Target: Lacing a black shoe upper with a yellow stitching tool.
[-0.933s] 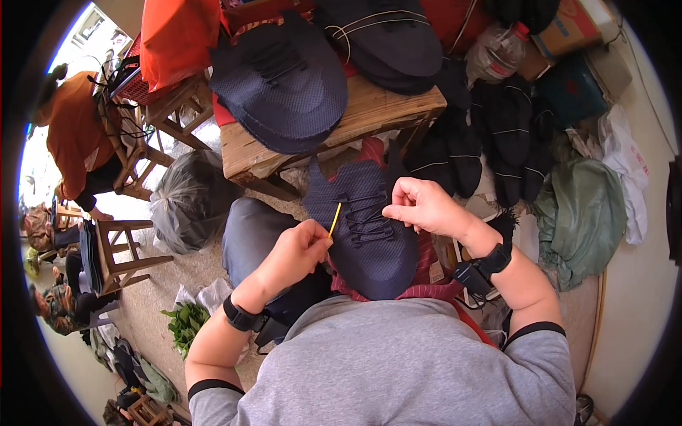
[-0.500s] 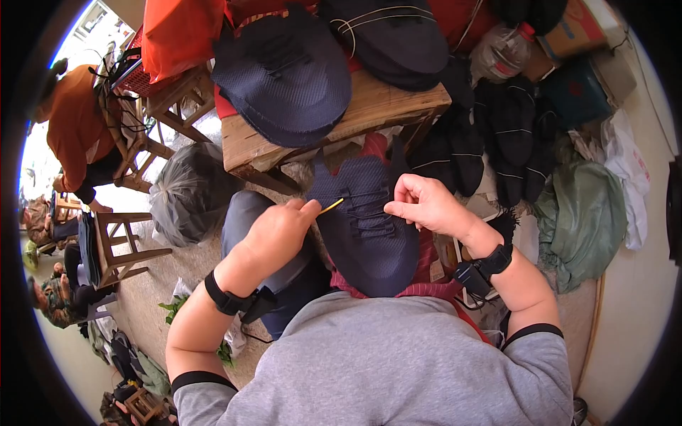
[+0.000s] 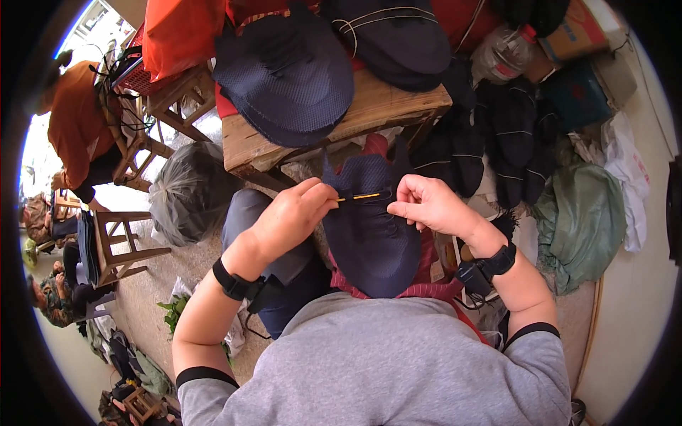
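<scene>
A dark navy mesh shoe upper [image 3: 376,248] lies on my lap, with dark laces across its middle. My left hand [image 3: 302,209] is closed in a pinch on a thin yellow stick-like piece [image 3: 366,195], which runs across the laces toward the right. A dark stretch interrupts the yellow between its two visible parts. At the right edge of the upper, my right hand [image 3: 430,204] is closed, thumb against bent forefinger. Whatever it pinches, perhaps a dark lace, is too small to make out.
More dark uppers [image 3: 284,78] are stacked on a wooden bench [image 3: 398,99] ahead. Tied dark bundles [image 3: 515,128], a clear plastic bottle [image 3: 503,53] and a green sack [image 3: 579,213] stand right. Left are a grey plastic bag [image 3: 190,188], wooden stools [image 3: 117,245] and a person in orange [image 3: 74,128].
My left hand has moved right, over the upper's left edge. The yellow piece now extends across the laces toward my right hand, which has barely moved.
</scene>
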Demonstrator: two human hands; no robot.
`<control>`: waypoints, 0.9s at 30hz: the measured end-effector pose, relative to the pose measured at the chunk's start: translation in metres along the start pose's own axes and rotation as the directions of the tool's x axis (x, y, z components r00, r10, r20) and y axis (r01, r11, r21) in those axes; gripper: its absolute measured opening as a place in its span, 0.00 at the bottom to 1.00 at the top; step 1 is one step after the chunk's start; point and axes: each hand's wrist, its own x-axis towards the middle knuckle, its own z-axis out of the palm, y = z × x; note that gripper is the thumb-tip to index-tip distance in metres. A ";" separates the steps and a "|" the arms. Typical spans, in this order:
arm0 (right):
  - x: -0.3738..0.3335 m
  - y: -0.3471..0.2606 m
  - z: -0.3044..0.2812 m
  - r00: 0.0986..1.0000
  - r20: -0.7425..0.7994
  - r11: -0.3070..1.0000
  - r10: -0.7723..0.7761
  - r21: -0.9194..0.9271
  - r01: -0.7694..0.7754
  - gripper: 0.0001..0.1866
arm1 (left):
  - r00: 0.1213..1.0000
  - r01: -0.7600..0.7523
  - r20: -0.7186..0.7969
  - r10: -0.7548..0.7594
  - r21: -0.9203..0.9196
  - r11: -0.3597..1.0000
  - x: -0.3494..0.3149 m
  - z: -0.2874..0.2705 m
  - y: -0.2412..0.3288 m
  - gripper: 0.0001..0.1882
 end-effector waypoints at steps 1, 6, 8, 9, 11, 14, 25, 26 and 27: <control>-0.002 -0.006 0.000 1.000 -0.002 1.000 -0.001 -0.001 0.001 0.13 | 0.998 0.046 -0.042 -0.049 -0.068 0.997 -0.001 0.003 0.003 0.07; -0.001 -0.037 0.009 0.941 -0.140 0.898 -0.308 -0.370 0.239 0.13 | 0.987 0.120 -0.091 -0.136 -0.158 0.980 -0.001 0.009 0.002 0.06; 0.003 -0.035 0.011 0.932 -0.037 0.764 -0.360 -0.585 0.271 0.15 | 0.941 0.312 0.002 -0.338 -0.387 0.867 0.001 0.013 0.005 0.06; 0.004 -0.034 0.012 0.932 -0.039 0.762 -0.362 -0.588 0.271 0.15 | 0.943 0.308 -0.001 -0.334 -0.388 0.869 0.002 0.015 0.003 0.06; 0.008 -0.035 0.017 0.916 -0.035 0.669 -0.400 -0.695 0.265 0.15 | 0.915 0.375 0.054 -0.399 -0.472 0.798 -0.001 0.021 -0.003 0.08; 0.007 -0.043 0.017 0.928 -0.051 0.697 -0.369 -0.676 0.240 0.15 | 0.910 0.390 0.093 -0.404 -0.522 0.759 -0.003 0.022 -0.011 0.08; 0.015 -0.031 0.015 0.850 0.055 0.722 -0.524 -0.501 0.477 0.12 | 0.847 0.476 0.190 -0.496 -0.687 0.549 -0.002 0.036 -0.006 0.09; 0.016 -0.032 0.010 0.874 0.077 0.766 -0.481 -0.449 0.461 0.12 | 0.860 0.433 0.179 -0.479 -0.752 0.496 -0.003 0.041 -0.007 0.08; 0.017 -0.033 0.006 0.894 0.103 0.806 -0.436 -0.396 0.439 0.12 | 0.859 0.433 0.177 -0.481 -0.753 0.496 -0.005 0.044 -0.008 0.08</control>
